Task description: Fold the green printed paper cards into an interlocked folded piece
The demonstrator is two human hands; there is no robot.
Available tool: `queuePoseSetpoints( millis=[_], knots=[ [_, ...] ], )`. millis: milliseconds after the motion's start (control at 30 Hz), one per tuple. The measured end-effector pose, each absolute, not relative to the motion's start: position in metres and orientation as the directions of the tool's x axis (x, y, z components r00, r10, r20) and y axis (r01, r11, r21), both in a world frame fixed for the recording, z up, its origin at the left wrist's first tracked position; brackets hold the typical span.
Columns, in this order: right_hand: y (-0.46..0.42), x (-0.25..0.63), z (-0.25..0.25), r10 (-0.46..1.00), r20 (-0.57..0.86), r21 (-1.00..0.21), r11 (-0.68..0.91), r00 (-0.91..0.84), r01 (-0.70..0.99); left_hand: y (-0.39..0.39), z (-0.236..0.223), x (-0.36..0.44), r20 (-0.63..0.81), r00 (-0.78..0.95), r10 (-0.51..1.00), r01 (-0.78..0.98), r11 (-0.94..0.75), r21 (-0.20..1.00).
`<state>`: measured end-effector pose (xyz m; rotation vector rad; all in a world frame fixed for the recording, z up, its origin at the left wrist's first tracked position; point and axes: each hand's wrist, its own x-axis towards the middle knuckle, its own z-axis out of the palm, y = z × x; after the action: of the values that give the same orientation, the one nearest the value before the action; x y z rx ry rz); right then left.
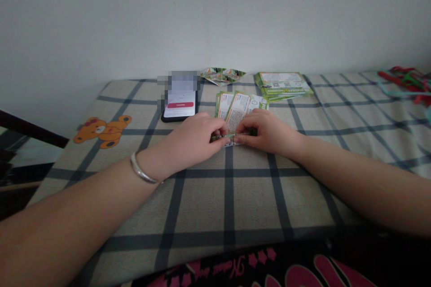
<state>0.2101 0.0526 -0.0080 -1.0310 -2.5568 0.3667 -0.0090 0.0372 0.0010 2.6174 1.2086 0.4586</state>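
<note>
In the middle of the table, my left hand [205, 136] and my right hand [266, 130] meet, thumbs and fingertips pinched on the near edge of a small printed paper piece [229, 143]. My fingers cover most of it, so I cannot tell whether it is a card or a folded sheet. Just beyond my fingertips lie several fanned printed cards [239, 108] with green and orange borders and small text. A silver bangle [141, 169] circles my left wrist.
A phone [181, 107] with a lit screen lies left of the cards. Near the wall are a crumpled shiny wrapper [222, 76] and a stack of green cards [284, 84]. An orange bear cutout [103, 132] lies left on the checked cloth [202, 215]; red and green items [409, 80] sit far right.
</note>
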Motion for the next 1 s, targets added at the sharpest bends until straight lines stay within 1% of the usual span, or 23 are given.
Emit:
queuePoseSetpoints(
  millis=[133,233,400,533,700,767,900,1000],
  knots=[
    [0.0516,0.2082,-0.0068,0.725,0.221,-0.337,0.684,-0.652,0.647,0.0367,0.0024,-0.0083,0.154,0.609,0.778,0.724,-0.624,0.294],
    [0.0504,0.2068,-0.0060,0.743,0.215,-0.313,0.667,-0.633,0.677,0.0356,0.0026,-0.0077,0.143,0.615,0.776,0.737,-0.629,0.248],
    [0.0505,0.2059,-0.0065,0.747,0.217,-0.277,0.665,-0.629,0.694,0.0342,0.0022,-0.0073,0.174,0.646,0.744,0.733,-0.667,0.130],
    [0.0510,0.2060,-0.0071,0.738,0.217,-0.258,0.675,-0.639,0.691,0.0329,0.0036,-0.0065,0.173,0.665,0.726,0.729,-0.682,0.059],
    [0.0504,0.2059,-0.0079,0.716,0.253,-0.268,0.698,-0.650,0.664,0.0296,0.0060,-0.0066,0.206,0.689,0.695,0.713,-0.701,-0.016],
    [0.0498,0.2070,-0.0080,0.717,0.260,-0.293,0.697,-0.647,0.655,0.0297,0.0067,-0.0083,0.189,0.705,0.684,0.695,-0.719,0.009],
    [0.0476,0.2118,-0.0061,0.705,0.300,-0.374,0.707,-0.643,0.600,0.0333,0.0079,-0.0127,0.147,0.722,0.676,0.654,-0.736,0.173],
    [0.0454,0.2154,-0.0032,0.661,0.328,-0.353,0.748,-0.674,0.562,0.0350,0.0087,-0.0145,0.136,0.721,0.679,0.637,-0.728,0.256]
  ],
)
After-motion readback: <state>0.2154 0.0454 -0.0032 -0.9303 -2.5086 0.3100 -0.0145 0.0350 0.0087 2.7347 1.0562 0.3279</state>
